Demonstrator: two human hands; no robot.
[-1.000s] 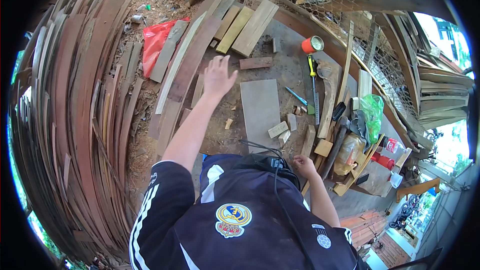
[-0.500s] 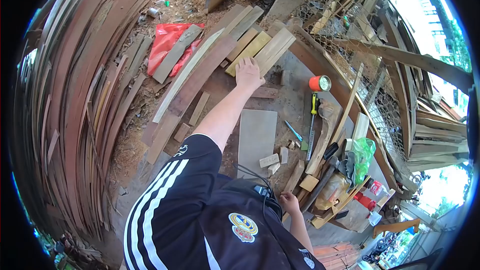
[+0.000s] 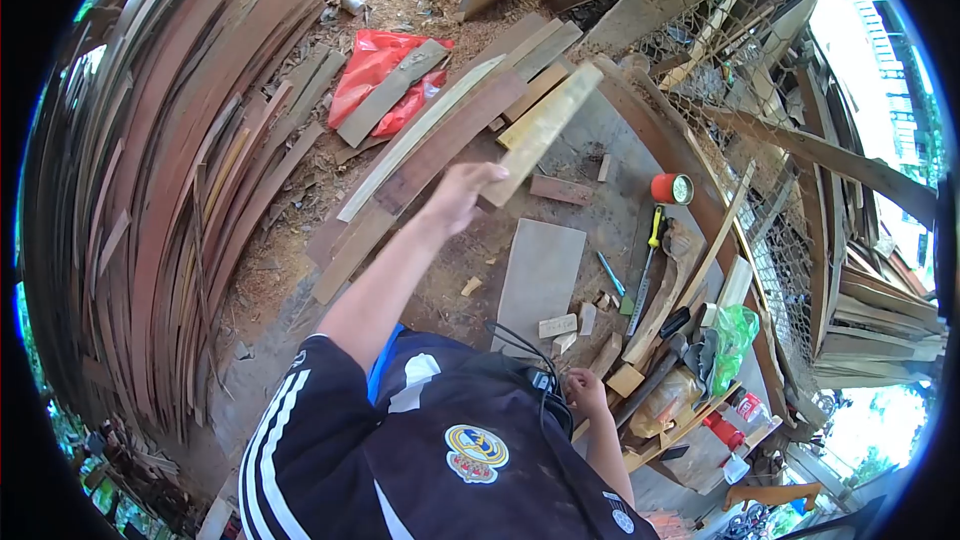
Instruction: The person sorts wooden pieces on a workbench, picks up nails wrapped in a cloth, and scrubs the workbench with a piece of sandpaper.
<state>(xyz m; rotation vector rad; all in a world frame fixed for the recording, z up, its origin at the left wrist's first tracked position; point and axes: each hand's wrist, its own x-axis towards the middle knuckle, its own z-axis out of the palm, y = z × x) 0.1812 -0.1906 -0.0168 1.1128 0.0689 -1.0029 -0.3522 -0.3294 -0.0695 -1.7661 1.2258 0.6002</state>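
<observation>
The near end of a pale wooden board (image 3: 550,130) is gripped between the thumb and fingers of my left hand (image 3: 464,194). The board slants up and right over a yellowish block (image 3: 517,132) and beside a brown block (image 3: 536,92). Low in the view, my right hand (image 3: 585,390) rests close to my body with its fingers curled, by a black cable (image 3: 545,365) and wood offcuts. What it holds, if anything, is hidden. A flat grey-brown panel (image 3: 541,275) lies between my two hands.
Long planks (image 3: 440,145) lie left of the work surface, near a red plastic bag (image 3: 372,70). On the right are an orange can (image 3: 671,189), a yellow-handled tool (image 3: 656,227), a blue pen (image 3: 611,274), a carved wood piece (image 3: 672,270) and a green bag (image 3: 735,340). Wire mesh stands behind.
My left hand reached right onto the boards, then closed on the pale one, which has shifted and turned over the yellowish block. My right hand has stayed near my body. The view has shifted.
</observation>
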